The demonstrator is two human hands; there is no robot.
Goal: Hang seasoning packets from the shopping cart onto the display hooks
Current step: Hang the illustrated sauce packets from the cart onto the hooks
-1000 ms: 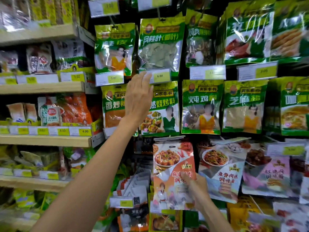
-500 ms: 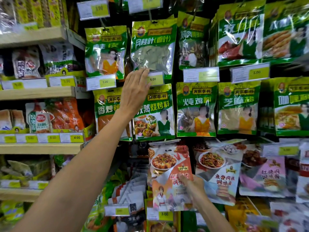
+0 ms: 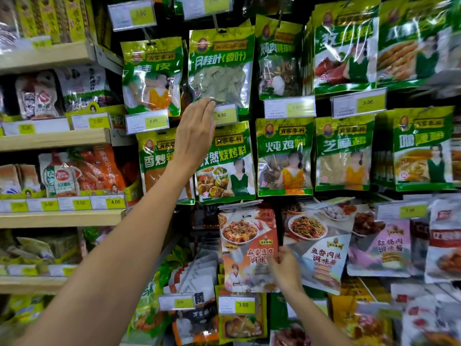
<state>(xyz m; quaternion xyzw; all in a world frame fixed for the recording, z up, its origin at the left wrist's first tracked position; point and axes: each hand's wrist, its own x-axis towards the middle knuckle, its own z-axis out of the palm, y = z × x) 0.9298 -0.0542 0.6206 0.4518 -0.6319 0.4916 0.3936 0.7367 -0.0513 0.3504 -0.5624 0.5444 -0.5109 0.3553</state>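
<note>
The wooden shelves (image 3: 55, 139) on the left carry bagged goods, an orange pouch (image 3: 99, 168) on one of the middle shelves among them, with yellow price labels (image 3: 115, 202) along their front edges. To their right the dark rack (image 3: 322, 106) of display hooks holds rows of green seasoning packets (image 3: 284, 156) hanging side by side, a bay-leaf packet (image 3: 220, 71) in the upper row. Below them hang paler packets, an orange-red packet (image 3: 245, 236) just beside a grey-white packet (image 3: 321, 245).
</note>
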